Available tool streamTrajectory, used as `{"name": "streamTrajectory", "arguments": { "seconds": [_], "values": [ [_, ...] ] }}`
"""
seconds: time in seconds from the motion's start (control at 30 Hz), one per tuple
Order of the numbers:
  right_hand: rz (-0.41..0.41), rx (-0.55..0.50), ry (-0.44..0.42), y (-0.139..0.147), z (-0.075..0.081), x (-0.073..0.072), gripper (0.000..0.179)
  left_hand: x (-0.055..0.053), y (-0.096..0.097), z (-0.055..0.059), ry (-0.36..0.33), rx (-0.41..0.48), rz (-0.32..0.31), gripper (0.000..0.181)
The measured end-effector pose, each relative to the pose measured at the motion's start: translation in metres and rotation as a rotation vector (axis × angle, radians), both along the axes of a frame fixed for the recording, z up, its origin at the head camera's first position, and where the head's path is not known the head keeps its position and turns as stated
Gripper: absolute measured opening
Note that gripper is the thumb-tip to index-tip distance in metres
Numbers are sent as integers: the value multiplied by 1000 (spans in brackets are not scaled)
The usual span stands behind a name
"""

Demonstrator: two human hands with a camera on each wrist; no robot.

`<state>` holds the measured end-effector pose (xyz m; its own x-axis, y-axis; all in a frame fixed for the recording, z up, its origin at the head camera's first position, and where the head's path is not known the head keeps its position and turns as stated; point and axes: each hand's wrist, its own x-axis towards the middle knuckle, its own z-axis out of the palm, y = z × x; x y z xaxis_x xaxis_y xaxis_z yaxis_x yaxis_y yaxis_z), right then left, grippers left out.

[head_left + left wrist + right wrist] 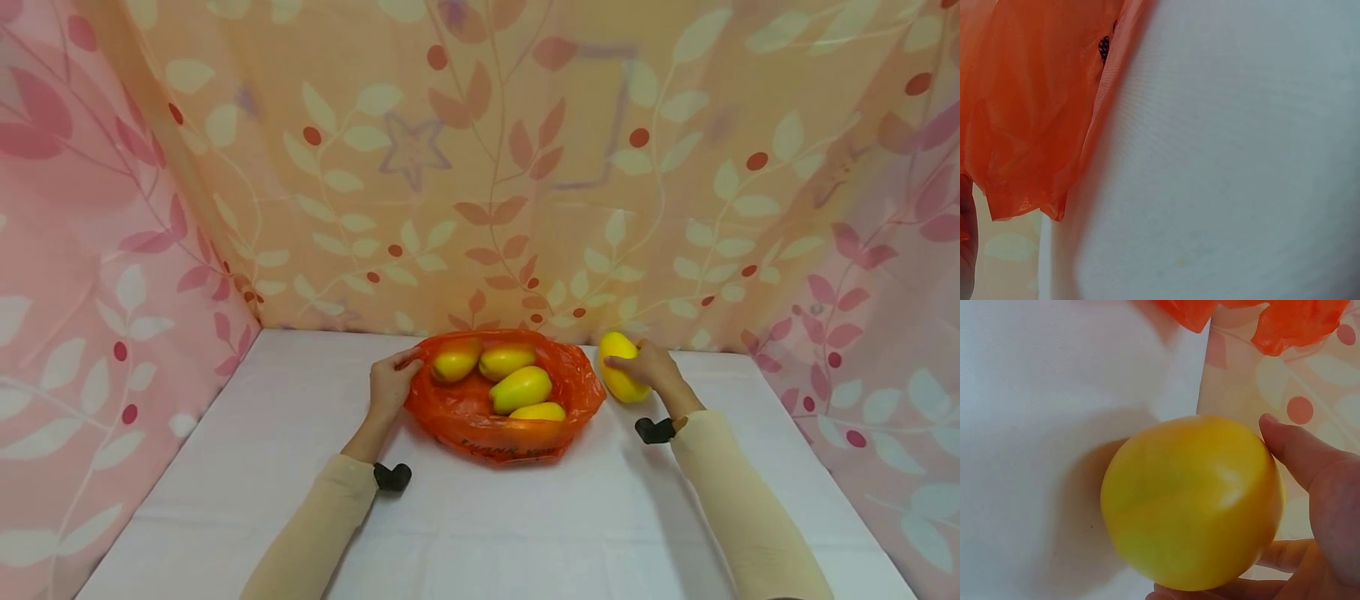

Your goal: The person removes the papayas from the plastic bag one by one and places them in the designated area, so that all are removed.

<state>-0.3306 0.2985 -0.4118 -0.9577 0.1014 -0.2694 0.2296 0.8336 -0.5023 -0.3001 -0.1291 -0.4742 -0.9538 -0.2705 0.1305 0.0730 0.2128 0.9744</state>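
An orange-red plastic bag (442,425) with dark "THANK YOU" lettering lies on the white table, its mouth spread wide. Several yellow mangoes (521,389) rest inside it. The left hand (390,385) pinches the bag's left rim between thumb and fingers; in the left wrist view the bag's side (1035,125) hangs close to that hand, which shows only at the edge. Just right of the bag, the right hand (657,375) grips another yellow mango (617,354). Thumb and fingers wrap round this mango (1191,506) in the right wrist view.
White cloth covers the table (480,533). A leaf-patterned curtain (495,167) stands right behind the bag, with pink patterned curtains (67,333) at the sides. Black wrist mounts (393,477) sit at both cuffs.
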Motion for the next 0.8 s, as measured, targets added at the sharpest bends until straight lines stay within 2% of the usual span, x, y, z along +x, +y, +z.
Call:
{"name": "streamTrajectory", "arguments": {
  "seconds": [0.43,0.63,0.8],
  "values": [
    [-17,15,-35,-4,8,4,90,1,1,5,-9,4,-8,28],
    [-16,13,-40,-5,10,6,90,-2,0,1,-16,1,-12,28],
    [8,43,-38,-7,12,7,94,-1,0,1,-9,3,-9,28]
  ]
}}
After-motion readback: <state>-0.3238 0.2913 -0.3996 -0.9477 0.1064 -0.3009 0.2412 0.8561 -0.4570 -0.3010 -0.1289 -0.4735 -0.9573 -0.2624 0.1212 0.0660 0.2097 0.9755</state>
